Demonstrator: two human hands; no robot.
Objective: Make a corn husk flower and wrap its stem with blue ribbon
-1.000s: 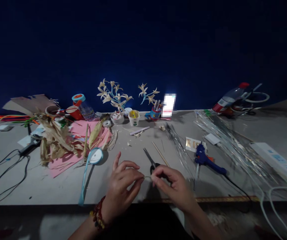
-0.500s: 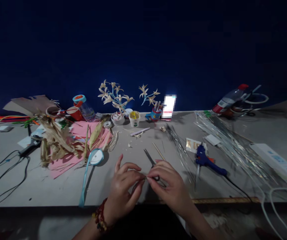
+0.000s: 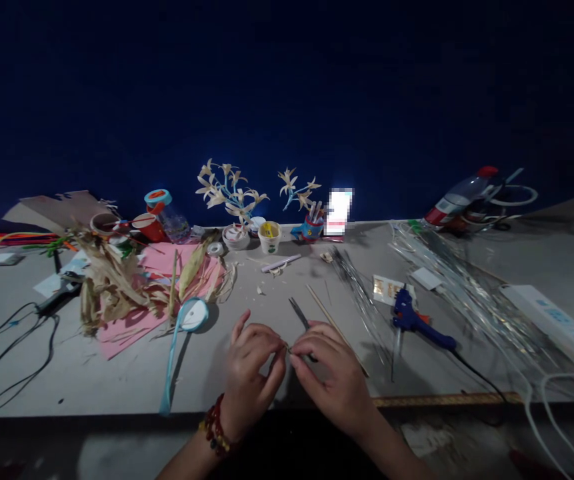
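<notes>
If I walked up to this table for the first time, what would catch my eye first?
Probably the glowing white screen standing at the back of the table. Just left of it, pale flowers on blue stems stand out against the dark background. Then, at the front, the left hand and right hand come close together, pinching a small thin piece, too tiny to make out.

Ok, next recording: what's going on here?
A person sits at a cluttered table, the left hand and right hand brought close together, pinching a small thin piece at the fingertips; its details are too small to tell. Scissors lie partly hidden by the right hand, a blue glue gun to its right. Left of the hands are a blue ribbon and dry husk-like material. Pale flower sprays stand behind.
</notes>
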